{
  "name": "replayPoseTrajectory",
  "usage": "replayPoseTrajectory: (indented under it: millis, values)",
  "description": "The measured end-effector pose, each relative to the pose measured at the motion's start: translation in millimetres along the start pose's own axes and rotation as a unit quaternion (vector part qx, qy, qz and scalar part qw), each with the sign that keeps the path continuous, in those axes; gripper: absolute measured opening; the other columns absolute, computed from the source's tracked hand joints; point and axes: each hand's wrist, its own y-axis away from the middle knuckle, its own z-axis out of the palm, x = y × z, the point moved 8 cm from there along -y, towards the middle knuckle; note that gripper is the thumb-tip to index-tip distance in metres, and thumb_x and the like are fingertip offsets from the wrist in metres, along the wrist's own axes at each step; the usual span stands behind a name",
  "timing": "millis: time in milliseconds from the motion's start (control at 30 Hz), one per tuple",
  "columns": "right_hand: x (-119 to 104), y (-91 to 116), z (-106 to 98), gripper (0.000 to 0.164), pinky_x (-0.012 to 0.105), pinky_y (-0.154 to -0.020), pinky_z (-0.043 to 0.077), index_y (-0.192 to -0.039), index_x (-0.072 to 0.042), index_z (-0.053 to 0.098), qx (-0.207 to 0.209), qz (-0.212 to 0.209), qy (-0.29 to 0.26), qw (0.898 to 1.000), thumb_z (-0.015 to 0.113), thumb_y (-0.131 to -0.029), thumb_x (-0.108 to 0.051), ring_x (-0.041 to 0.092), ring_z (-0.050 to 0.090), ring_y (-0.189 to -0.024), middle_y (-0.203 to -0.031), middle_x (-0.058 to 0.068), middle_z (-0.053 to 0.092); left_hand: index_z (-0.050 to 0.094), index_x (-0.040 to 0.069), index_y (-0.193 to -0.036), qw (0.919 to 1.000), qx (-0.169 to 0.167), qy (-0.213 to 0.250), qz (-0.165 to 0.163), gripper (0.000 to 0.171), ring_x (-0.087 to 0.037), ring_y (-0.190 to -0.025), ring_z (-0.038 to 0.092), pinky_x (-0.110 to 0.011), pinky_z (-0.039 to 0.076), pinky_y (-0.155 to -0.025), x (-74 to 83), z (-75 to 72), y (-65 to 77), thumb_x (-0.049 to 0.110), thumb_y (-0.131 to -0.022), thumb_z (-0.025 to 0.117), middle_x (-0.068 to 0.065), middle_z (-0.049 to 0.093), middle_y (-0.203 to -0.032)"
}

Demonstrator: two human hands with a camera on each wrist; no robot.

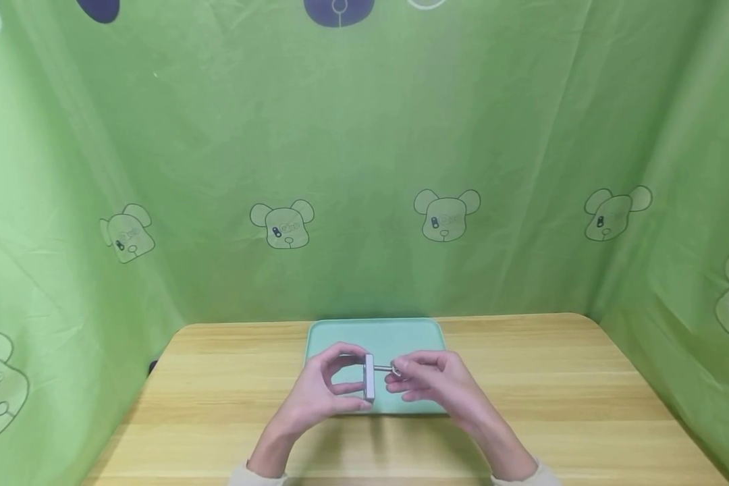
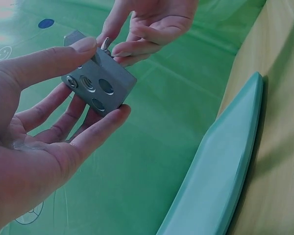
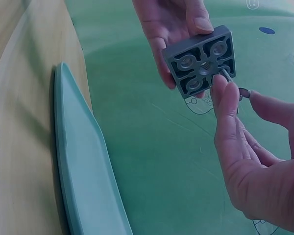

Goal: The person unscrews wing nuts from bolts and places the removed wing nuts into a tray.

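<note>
My left hand (image 1: 316,393) holds a square grey metal block (image 1: 369,379) upright by its opposite edges, between thumb and fingers. Smooth round holes and a threaded one show on one face in the left wrist view; the other face of the block (image 3: 206,67) is ribbed, with round sockets. My right hand (image 1: 446,381) pinches an eye bolt (image 3: 244,93) at its ring end. Its thin threaded shaft (image 3: 226,75) points at the ribbed face, near one corner. Whether the tip sits inside a hole I cannot tell.
Below and behind the hands, a mint-green tray (image 1: 376,329) lies on the wooden table (image 1: 541,378). Green curtains (image 1: 364,270) printed with bear heads hang behind the table and on both sides. A small dark object (image 1: 152,366) shows at the table's left edge.
</note>
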Motion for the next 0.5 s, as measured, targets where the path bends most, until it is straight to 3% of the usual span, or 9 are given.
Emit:
replayPoseTrajectory:
  millis: [500]
  values:
    - [-1.3, 1.4, 0.9, 0.04, 0.041, -0.084, 0.066, -0.121, 0.014, 0.064, -0.007, -0.018, -0.004, 1.0, 0.075, -0.094, -0.013, 0.029, 0.075, -0.096, -0.106, 0.024, 0.074, 0.06, 0.001, -0.129, 0.9998, -0.003, -0.016, -0.007, 0.063, -0.032, -0.13, 0.055, -0.047, 0.058, -0.1, -1.5, 1.5, -0.4, -0.009, -0.072, 0.085, -0.019, 0.055, -0.134]
